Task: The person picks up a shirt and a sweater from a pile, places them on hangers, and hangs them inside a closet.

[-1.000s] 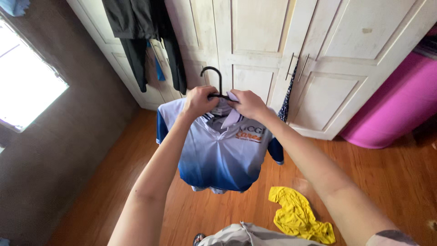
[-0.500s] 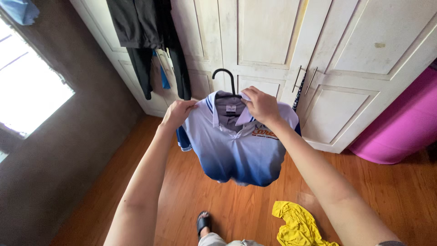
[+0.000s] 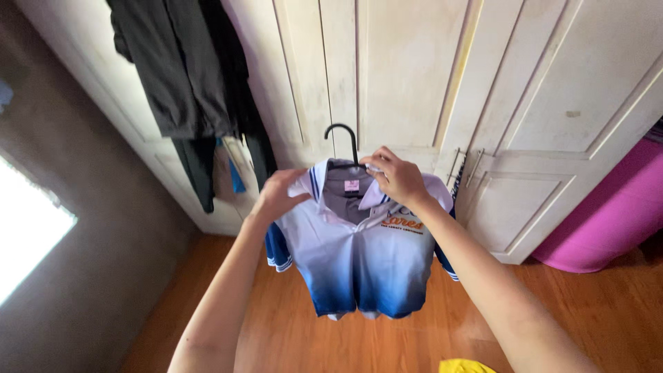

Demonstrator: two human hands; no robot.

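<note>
Looking down from the head camera, we see two bare arms reach up and out in front of us. Both hands hold a polo shirt that hangs on a black hanger. The shirt is white at the top and turns dark blue at the bottom, with a blue striped collar and an orange logo on the chest. It is up in the air, in front of the closet doors and above the wooden floor.

Our left hand is closed on the shirt at its shoulder, just beside the collar. Our right hand pinches the collar at the neck, right under the hook of the hanger. The hook pokes up between the two hands and touches nothing.

The closet doors are cream and have panels. Some dark clothes hang on the doors to the left, well apart from the shirt. A big pink thing sits by the right side. A bit of yellow cloth shows at the bottom edge, on the floor. Bright light comes in low on the left.
</note>
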